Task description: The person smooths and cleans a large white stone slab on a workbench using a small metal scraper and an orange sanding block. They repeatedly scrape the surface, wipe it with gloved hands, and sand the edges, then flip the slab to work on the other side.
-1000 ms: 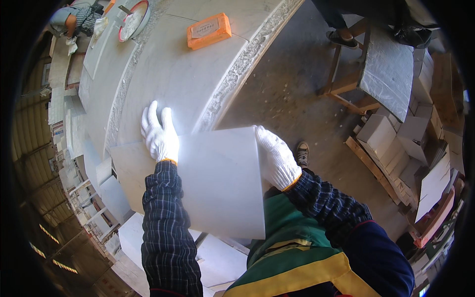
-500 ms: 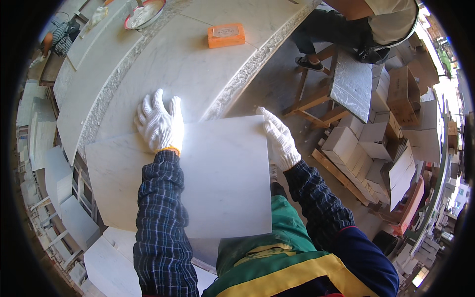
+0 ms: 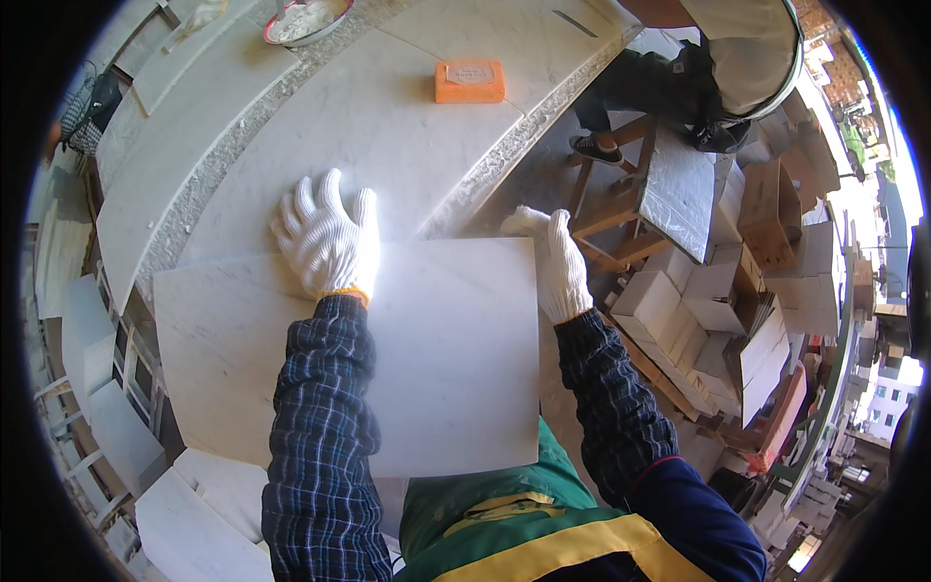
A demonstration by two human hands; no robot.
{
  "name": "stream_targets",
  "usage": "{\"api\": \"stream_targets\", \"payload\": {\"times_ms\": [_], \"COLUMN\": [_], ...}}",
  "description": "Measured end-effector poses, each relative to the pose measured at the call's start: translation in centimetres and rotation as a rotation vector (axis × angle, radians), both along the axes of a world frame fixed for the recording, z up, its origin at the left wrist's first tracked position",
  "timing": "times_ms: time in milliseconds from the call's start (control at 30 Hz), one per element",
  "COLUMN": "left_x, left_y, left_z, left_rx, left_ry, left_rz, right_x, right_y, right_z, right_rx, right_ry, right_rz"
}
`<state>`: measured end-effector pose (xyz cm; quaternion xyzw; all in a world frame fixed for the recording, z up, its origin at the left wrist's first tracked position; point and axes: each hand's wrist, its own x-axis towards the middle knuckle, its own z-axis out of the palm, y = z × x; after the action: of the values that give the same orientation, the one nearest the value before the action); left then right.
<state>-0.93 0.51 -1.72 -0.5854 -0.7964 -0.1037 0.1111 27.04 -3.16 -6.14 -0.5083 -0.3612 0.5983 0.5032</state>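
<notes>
- Tile (image 3: 451,359), white and rectangular, lies flat-looking before the person's body, its far edge overlapping the near part of a slab-topped surface (image 3: 369,112) in view; its near edge sits in front of the green apron (image 3: 543,456).
- The left hand (image 3: 330,238), in a white knit glove, has its fingers spread; its heel is at the tile's far edge, and the fingers reach past it over the surface.
- The right hand (image 3: 553,257), likewise gloved, is at the tile's far right corner, apart from the left; whether it grips the edge cannot be told.
- An orange packet (image 3: 469,82) rests on the surface beyond the left hand.
- A red-rimmed bowl (image 3: 305,21) of white material stands at the top edge.
- A co-worker (image 3: 752,58) is at upper right, near a wooden-legged bench (image 3: 679,189).
- White cartons (image 3: 669,301) lie just beyond that bench's near end.
</notes>
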Motion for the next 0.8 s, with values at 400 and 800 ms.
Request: {"api": "stream_targets", "payload": {"times_ms": [400,800], "left_x": [0.3,-2.2], "left_y": [-0.1,-2.9], "left_z": [0.3,1.5], "left_rx": [0.012,0.267], "left_ry": [-0.026,-0.393], "left_rz": [0.015,-0.399], "right_x": [4.4,1.1], "right_y": [-4.5,-24.9], "right_z": [-7.0,3.3], "right_rx": [-0.028,-0.221], "right_ry": [0.148,-0.299], "right_rz": [-0.087,0.293]}}
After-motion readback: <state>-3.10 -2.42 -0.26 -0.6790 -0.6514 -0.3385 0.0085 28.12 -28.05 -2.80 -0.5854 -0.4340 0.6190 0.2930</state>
